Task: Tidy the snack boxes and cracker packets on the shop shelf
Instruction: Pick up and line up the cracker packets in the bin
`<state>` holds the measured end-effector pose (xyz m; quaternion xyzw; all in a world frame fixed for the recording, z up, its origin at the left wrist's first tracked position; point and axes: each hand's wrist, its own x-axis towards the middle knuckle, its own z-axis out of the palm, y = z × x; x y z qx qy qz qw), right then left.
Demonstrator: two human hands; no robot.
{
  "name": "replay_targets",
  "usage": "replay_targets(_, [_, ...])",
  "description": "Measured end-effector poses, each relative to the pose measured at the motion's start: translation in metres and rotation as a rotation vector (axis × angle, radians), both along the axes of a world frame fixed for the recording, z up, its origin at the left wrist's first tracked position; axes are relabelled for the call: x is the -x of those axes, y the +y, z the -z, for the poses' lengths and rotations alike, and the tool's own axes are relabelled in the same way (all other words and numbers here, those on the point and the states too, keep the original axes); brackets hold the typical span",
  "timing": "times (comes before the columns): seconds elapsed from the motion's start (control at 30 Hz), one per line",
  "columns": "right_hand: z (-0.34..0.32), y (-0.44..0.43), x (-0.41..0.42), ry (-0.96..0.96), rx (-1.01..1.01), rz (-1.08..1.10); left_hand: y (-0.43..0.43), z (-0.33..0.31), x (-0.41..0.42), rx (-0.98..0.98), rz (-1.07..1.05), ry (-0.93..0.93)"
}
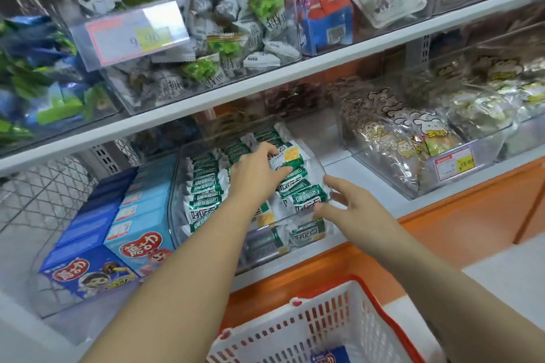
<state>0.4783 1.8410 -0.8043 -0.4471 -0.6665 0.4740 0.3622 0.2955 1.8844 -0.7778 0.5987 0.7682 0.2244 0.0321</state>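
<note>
Left grip [256, 175] clasped a cracker packet [290, 156] inside the bin [178, 186]; right grip [352, 205], released, hovered at its front corner beside bare shelf [349, 168].

The cracker packets [206, 183] are shiny, crinkly plastic wrap. Their bin [177, 215] is clear, smooth plastic. The snack boxes [138, 244] are glossy cardboard. The basket [309, 327] is hard plastic full of holes. The shelf [265, 79] edge looks smooth and painted.

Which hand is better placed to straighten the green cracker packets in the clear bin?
Left, probably. The left hand reaches inside the clear bin and grips a cracker packet among the rows. The right hand is open, outside the bin by its right front corner.
</note>
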Motion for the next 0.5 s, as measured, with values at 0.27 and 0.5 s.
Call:
replay_targets(0.27, [-0.001, -0.003, 0.002, -0.029, -0.012, 0.023, -0.041, -0.016, 0.031, -0.021, 0.088, 0.072])
replay_targets(0.5, [0.000, -0.008, 0.004, -0.050, -0.032, 0.030, -0.107, -0.031, 0.078, 0.104, 0.019, 0.335])
